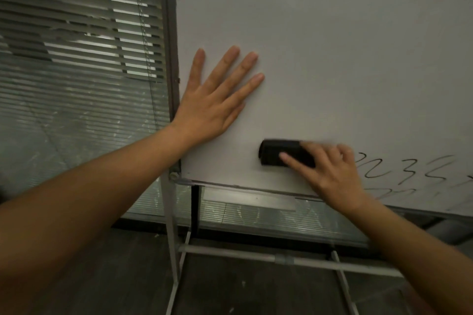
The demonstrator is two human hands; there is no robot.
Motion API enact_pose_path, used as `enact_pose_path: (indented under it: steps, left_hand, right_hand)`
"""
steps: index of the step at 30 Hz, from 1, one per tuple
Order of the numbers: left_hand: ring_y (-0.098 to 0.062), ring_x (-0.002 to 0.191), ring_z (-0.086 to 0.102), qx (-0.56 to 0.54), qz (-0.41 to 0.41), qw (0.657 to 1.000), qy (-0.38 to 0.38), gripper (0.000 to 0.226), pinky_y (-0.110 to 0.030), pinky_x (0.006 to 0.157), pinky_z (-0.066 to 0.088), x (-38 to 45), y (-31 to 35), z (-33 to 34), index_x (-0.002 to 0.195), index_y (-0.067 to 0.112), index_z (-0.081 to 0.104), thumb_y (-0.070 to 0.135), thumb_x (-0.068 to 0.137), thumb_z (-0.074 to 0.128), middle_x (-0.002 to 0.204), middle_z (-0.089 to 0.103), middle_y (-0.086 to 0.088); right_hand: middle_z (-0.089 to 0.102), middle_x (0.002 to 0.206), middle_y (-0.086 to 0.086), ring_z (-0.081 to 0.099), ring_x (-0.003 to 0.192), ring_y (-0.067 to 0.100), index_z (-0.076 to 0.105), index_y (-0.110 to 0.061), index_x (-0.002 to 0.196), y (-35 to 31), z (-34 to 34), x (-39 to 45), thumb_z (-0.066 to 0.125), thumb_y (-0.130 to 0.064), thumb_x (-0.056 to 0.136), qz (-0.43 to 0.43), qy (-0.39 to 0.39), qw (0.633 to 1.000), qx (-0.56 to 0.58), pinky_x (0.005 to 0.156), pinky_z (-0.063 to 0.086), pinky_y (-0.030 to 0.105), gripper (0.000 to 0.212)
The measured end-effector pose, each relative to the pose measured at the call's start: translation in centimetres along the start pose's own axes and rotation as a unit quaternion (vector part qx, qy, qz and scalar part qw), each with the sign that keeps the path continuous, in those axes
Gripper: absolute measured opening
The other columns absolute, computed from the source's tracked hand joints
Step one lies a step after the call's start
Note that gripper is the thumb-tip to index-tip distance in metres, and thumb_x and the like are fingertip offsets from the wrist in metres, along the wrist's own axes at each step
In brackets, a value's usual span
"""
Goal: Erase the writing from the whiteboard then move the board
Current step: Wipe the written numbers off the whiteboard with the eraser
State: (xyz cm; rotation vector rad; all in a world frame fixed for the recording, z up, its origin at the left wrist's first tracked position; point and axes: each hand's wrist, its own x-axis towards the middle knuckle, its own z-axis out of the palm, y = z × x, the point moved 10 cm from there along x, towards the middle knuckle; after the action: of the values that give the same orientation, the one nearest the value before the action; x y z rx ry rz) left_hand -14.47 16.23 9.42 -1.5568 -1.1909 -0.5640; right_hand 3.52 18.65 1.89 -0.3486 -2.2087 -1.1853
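Observation:
A large whiteboard (pixel 332 46) on a metal stand fills the upper right of the head view. Black handwriting (pixel 399 169) remains along its lower right; the area to the left is wiped white. My left hand (pixel 215 100) lies flat against the board near its left edge, fingers spread, holding nothing. My right hand (pixel 327 169) grips a black eraser (pixel 279 152) and presses it against the board's lower part, just left of the writing. The right hand looks motion-blurred.
The stand's grey legs and crossbar (pixel 256 254) reach down to a dark floor below the board. A marker tray (pixel 248 198) runs under the bottom edge. Window blinds (pixel 82 46) and a glass partition lie directly left of and behind the board.

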Motion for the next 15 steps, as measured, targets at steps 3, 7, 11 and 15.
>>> enact_pose_path:
  steps: [3,7,11,15]
  left_hand:
    - [-0.029,0.146,0.006,0.001,-0.001,1.0,0.006,0.053,-0.058,0.114,-0.006,0.1,0.2,0.0,0.153,0.016,0.027,0.026,0.103,0.041,0.156,0.027,-0.012]
    - [-0.029,0.146,0.006,-0.003,-0.004,1.0,0.006,0.053,-0.058,0.114,-0.006,-0.1,0.2,-0.1,0.153,0.016,0.026,0.027,0.103,0.041,0.157,0.025,-0.012]
    - [-0.032,0.147,0.011,-0.012,0.005,1.0,-0.002,0.052,-0.059,0.114,-0.004,-0.1,0.0,0.0,0.153,0.016,0.027,0.027,0.103,0.04,0.157,0.027,-0.013]
    - [-0.027,0.148,-0.004,0.0,0.019,1.0,-0.002,0.054,-0.057,0.114,-0.008,-0.3,0.0,0.0,0.154,0.017,0.023,0.03,0.103,0.035,0.161,0.012,-0.012]
  right_hand:
    - [0.05,0.119,0.015,0.045,0.087,0.029,0.051,-0.029,0.133,2.9,-1.6,1.3,0.067,-0.003,0.082,0.059,0.05,0.997,-0.027,0.075,0.03,0.039,0.059]
    - [0.048,0.118,0.017,0.044,0.085,0.029,0.05,-0.027,0.133,2.5,-1.4,0.8,0.071,-0.001,0.077,0.09,0.06,0.994,-0.035,0.072,0.03,0.039,0.065]
    - [0.048,0.12,0.018,0.046,0.089,0.029,0.048,-0.026,0.134,-1.1,0.9,-2.6,0.057,0.003,0.083,0.031,0.0,0.999,-0.026,0.074,0.032,0.04,0.06]
    - [0.048,0.123,0.018,0.049,0.101,0.029,0.046,-0.027,0.135,-2.0,1.4,-3.8,0.047,-0.002,0.089,-0.022,-0.03,0.999,-0.032,0.079,0.032,0.04,0.052]
